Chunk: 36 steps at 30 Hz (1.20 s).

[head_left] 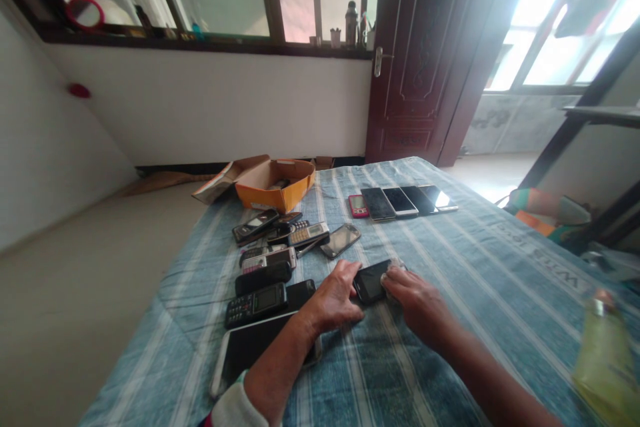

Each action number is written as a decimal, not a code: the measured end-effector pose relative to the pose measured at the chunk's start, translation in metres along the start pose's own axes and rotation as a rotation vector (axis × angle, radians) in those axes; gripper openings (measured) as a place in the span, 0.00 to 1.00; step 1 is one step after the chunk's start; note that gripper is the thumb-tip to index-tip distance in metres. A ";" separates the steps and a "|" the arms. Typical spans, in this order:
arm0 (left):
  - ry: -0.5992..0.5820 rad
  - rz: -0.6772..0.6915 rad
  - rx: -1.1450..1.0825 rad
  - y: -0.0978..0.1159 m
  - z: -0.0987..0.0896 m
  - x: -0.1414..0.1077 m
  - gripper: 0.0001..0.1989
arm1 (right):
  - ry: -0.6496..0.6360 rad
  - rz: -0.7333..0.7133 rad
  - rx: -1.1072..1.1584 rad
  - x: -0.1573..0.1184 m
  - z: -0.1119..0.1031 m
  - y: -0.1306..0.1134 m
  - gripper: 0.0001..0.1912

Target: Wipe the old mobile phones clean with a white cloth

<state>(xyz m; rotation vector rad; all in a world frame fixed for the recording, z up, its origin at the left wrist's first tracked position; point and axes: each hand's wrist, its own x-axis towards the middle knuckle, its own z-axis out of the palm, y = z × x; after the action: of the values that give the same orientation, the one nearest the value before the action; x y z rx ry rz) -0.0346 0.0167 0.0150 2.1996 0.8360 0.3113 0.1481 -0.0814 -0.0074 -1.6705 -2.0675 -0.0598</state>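
Observation:
A black smartphone (371,282) lies on the striped cloth between my two hands. My left hand (339,295) grips its left end, thumb and fingers at the edges. My right hand (413,293) is closed, pressing a small pale cloth (397,265) against the phone's right end; most of that cloth is hidden under the fingers. Just beyond is a grey touchscreen phone (341,241). Left of my hands sit several older phones in a loose pile, among them a keypad phone (256,305) and a silver phone (309,234). My left forearm partly covers a large white-framed device (255,347).
An open orange box (280,197) stands at the far left edge of the table (450,260). Toward the back lie a small red phone (359,206) and a row of smartphones (400,201). At right front stands a bottle of yellow liquid (605,360).

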 end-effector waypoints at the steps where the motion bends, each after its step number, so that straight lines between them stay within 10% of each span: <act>1: 0.003 0.004 -0.007 -0.001 0.000 0.000 0.38 | 0.007 -0.026 0.010 0.002 0.002 -0.006 0.15; 9: 0.028 0.066 -0.027 -0.009 0.004 0.003 0.33 | -0.010 -0.145 0.064 0.010 0.013 -0.031 0.11; 22: -0.001 0.001 -0.005 -0.001 0.000 0.000 0.39 | -0.114 0.225 -0.114 0.002 -0.006 0.004 0.17; 36: 0.010 0.018 -0.002 -0.004 0.002 0.003 0.34 | -0.133 0.041 -0.009 0.022 0.009 -0.038 0.12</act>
<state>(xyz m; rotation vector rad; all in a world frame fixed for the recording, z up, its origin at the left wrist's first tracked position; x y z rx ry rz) -0.0338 0.0193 0.0104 2.2063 0.8212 0.3324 0.1067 -0.0684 0.0031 -1.7652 -2.1306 0.0580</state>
